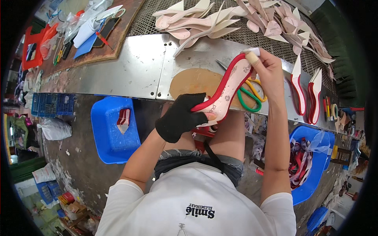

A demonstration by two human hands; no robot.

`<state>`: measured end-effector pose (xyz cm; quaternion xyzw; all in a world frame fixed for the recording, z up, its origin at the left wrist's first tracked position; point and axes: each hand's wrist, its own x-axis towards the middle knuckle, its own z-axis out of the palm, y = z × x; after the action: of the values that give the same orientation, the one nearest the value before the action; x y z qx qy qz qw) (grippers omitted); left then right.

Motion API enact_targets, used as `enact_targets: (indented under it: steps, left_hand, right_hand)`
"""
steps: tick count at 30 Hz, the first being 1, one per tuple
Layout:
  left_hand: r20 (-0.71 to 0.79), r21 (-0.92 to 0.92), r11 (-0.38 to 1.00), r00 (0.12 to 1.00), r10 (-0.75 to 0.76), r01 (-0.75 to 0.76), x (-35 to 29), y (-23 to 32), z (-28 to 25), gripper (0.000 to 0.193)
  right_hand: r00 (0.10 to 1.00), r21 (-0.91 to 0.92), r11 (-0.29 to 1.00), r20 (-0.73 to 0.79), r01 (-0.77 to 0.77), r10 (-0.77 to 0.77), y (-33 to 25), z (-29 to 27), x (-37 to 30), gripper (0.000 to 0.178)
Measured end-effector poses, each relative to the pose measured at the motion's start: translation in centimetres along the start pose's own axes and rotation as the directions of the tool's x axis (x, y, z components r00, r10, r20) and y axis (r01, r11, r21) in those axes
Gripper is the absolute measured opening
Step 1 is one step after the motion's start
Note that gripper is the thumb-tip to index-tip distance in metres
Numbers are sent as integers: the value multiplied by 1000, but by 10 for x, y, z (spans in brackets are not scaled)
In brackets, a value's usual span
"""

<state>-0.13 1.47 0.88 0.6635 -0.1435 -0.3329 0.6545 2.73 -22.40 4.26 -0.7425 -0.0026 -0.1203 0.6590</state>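
Observation:
Between my two hands is a pale shoe insole (pixel 232 80) with red material along its edges, its printed underside facing up. My left hand (pixel 179 118), in a black glove with bare fingertips, grips its lower end. The right hand (pixel 267 67), with coverings on a thumb and finger, pinches the upper end. Beneath the insole lie scissors (pixel 239 95) with green and yellow handles, partly hidden. They rest by a brown oval pad (pixel 189 78) on the metal bench (pixel 114 67).
Plain insoles (pixel 193 23) pile up on mesh at the back. Red-edged insoles (pixel 314 96) lie at the bench's right. A blue tub (pixel 100 135) at left holds a few pieces; another blue tub (pixel 311 188) holds red strips. A wooden board (pixel 88 63) carries tools and bags.

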Motion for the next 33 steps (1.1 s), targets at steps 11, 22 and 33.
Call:
enact_targets:
  steps: [11, 22, 33]
  left_hand:
    - [-8, -198, 978, 998, -60, 58, 2, -4, -5, 36]
    - [2, -751, 651, 985, 171, -111, 36, -16, -17, 42]
    - [-152, -443, 867, 973, 176, -226, 45, -29, -22, 19]
  right_hand:
    - [849, -595, 687, -15, 417, -528, 1, -14, -13, 27]
    - [845, -318, 926, -535, -205, 3, 49, -121, -61, 31]
    - [731, -796, -22, -543, -605, -413, 72, -273, -82, 58]
